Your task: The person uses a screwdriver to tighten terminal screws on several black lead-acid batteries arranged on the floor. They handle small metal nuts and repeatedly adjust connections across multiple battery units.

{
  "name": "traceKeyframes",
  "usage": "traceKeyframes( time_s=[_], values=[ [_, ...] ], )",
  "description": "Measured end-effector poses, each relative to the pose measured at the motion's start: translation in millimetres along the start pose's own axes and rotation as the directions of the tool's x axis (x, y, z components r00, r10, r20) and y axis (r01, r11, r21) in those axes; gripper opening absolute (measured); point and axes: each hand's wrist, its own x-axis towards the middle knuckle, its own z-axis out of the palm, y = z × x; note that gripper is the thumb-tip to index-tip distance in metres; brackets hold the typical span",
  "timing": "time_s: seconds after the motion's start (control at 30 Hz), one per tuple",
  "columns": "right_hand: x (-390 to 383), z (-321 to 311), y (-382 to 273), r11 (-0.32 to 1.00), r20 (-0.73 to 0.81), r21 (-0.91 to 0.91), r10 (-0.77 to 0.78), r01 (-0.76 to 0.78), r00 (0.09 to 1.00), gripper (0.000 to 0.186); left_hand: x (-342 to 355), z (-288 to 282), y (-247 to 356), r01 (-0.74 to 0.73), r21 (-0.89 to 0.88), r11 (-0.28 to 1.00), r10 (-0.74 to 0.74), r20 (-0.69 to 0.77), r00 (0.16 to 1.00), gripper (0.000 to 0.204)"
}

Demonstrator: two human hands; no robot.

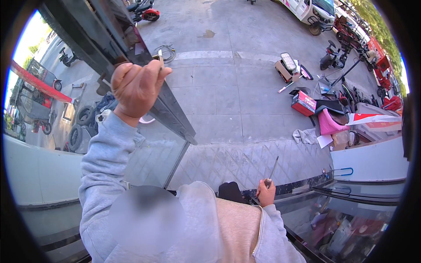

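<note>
My left hand (137, 90) is raised against the dark metal door frame (174, 111), its fingers curled closed. A small metal piece (160, 53) shows just beyond the fingertips. What lies inside the fingers is hidden, so I cannot tell whether that piece is held or fixed to the frame. Low and to the right, my right hand (265, 193) is closed around a screwdriver (274, 167). Its thin shaft points up and away from me, over the ribbed threshold ramp (228, 162), touching nothing visible.
A glass door panel (153, 153) hangs from the frame. Outside on the right lie a red box (303, 103), a pink bin (329, 122) and a grey cloth (305, 136). Tires (75, 137) stack at the left. A coiled cable (166, 53) lies beyond the frame; a white vehicle (311, 13) stands far off.
</note>
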Motion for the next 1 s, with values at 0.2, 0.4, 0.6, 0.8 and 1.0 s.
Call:
traceKeyframes(
  time_s=[0.2, 0.4, 0.6, 0.8, 1.0],
  values=[
    [147.2, 23.6, -18.7, 0.995, -0.016, -0.077, 0.065, -0.066, 0.998, 0.014, -52.8, 41.9, -83.6, 0.171, 0.393, 0.904, -0.217, 0.077, 0.973, 0.015],
    [368.3, 118.6, -64.6, 0.977, 0.177, -0.21, 0.079, -0.041, 0.981, 0.01, -86.3, 64.5, -121.0, 0.143, 0.753, 0.643, -0.277, 0.054, 0.959, 0.015],
    [596.3, 254.8, -106.8, 0.933, 0.294, -0.311, 0.276, -0.181, 0.915, 0.013, -139.4, 211.0, -35.3, 0.959, 0.012, 0.283, -0.959, -0.023, 0.283, 0.02],
    [812.3, 388.4, -90.9, 0.899, 0.348, -0.36, 0.378, -0.251, 0.858, 0.02, -211.5, 589.6, 65.5, 0.529, -0.242, -0.813, -0.484, 0.787, -0.384, 0.014],
    [990.4, 475.5, -60.0, 0.781, 0.336, -0.574, 0.498, -0.245, 0.8, 0.023, -230.2, 788.4, 149.4, 0.204, 0.137, -0.969, 0.021, 0.874, -0.485, 0.015]
  ],
)
